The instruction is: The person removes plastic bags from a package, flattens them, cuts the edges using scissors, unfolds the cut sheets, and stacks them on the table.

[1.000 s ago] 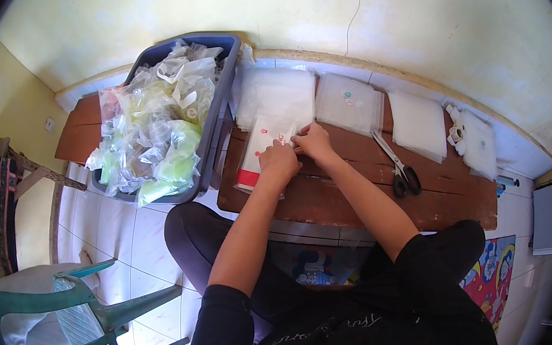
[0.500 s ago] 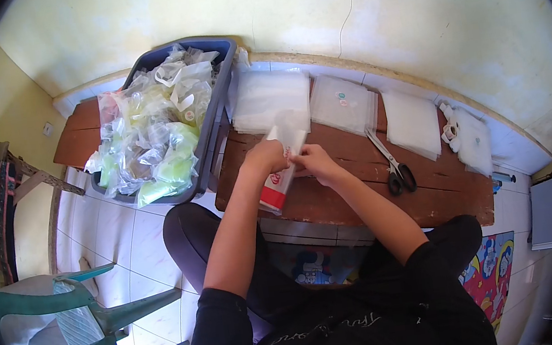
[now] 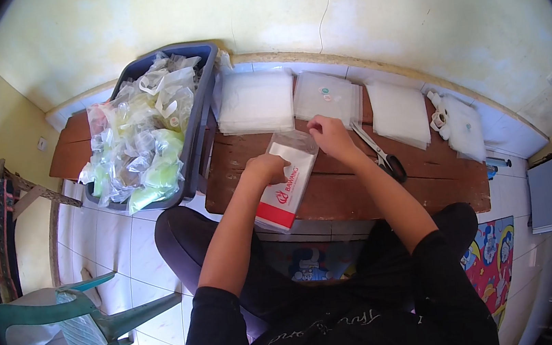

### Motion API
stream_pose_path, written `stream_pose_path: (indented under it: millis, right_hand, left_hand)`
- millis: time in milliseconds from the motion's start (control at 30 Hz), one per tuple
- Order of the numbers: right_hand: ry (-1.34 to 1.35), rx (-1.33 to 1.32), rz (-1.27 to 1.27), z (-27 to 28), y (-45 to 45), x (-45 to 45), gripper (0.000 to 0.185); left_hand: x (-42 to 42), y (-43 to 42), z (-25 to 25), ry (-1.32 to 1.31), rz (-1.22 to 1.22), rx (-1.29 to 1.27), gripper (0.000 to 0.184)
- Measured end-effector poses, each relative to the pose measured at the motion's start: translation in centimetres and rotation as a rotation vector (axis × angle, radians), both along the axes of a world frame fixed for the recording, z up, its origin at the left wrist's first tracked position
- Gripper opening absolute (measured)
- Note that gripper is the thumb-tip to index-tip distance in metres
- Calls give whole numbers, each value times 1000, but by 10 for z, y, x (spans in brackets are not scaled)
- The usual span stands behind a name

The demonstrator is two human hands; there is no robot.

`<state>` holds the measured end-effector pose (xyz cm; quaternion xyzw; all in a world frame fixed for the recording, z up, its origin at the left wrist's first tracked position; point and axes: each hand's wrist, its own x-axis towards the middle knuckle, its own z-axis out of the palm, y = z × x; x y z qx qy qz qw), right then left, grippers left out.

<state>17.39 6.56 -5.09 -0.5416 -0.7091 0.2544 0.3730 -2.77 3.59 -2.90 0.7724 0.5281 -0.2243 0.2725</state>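
My left hand (image 3: 267, 169) grips the left side of a plastic bag pack (image 3: 287, 192), with its thumb on the front. The pack is clear plastic with a white panel, red "BAWANG" lettering and a red band at its lower end. It lies tilted over the bench's front edge. My right hand (image 3: 331, 136) is closed at the pack's open upper end, fingertips pinched together by the clear plastic; whether they hold its edge is too small to tell. Scissors (image 3: 379, 151) with black handles lie right of my right hand, partly behind the forearm.
On the brown wooden bench (image 3: 334, 196) several stacks of clear bags (image 3: 254, 99) line the wall. White rolled strips (image 3: 439, 114) lie at the right. A dark tub (image 3: 207, 84) heaped with plastic bags stands left. A green chair (image 3: 45, 311) is at lower left.
The pack now lies flatter, its printed front facing up and more visible. My right hand has moved up and right, from the pack's middle to its upper end. The camera view has shifted slightly.
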Motion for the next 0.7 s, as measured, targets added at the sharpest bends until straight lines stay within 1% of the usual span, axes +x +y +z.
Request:
stream_pose_path:
  millis: [33,100,133,200,233,300,333,400,433,500,533,600,633,700]
  right_hand:
    - [3,4,0,-9,12,0,12]
    - [-239,2,201,-28,33,-1,16]
    - [-239,5,202,-29,38,-4,16]
    - [-153,-351,229,-32,48,-13,22]
    - [-155,-349,231,-26,50,-18,22]
    - [173,-731,131,-14,52,-23,28]
    - [170,-733,131,-14,54,-22,28]
    - [37,-755,205,-14,55,-20,24]
    - [34,-758,206,-12,56,-21,24]
    - [-260,-602,288,-11,55,-25,19]
    - [-260,-607,287,-9,52,-28,19]
    - [-393,-524,303,-7,45,-36,20]
    - [-391,-528,300,-12,42,-38,20]
    - [-508,-350,280,-19,39,-43,19]
  left_hand:
    - [0,1,0,15,-13,-10,61]
    - [-1,2,-7,14,-40,-5,62]
    - [-2,1,-8,10,-67,-6,63]
    - [-1,0,-11,8,-64,3,63]
    - [0,0,-12,6,-64,9,63]
    - [0,4,-15,5,-56,-28,63]
    - [0,5,-13,5,-51,-66,64]
    - [1,4,-10,7,-56,-66,63]
    - [1,3,-8,14,-61,-65,62]
    - [1,1,-2,4,-42,-67,64]
    - [2,1,-2,-4,-25,-64,65]
    - [1,1,-7,-9,-27,-47,65]
    - [1,1,-9,-13,-29,-25,64]
    - [2,1,-12,-6,-27,-20,64]
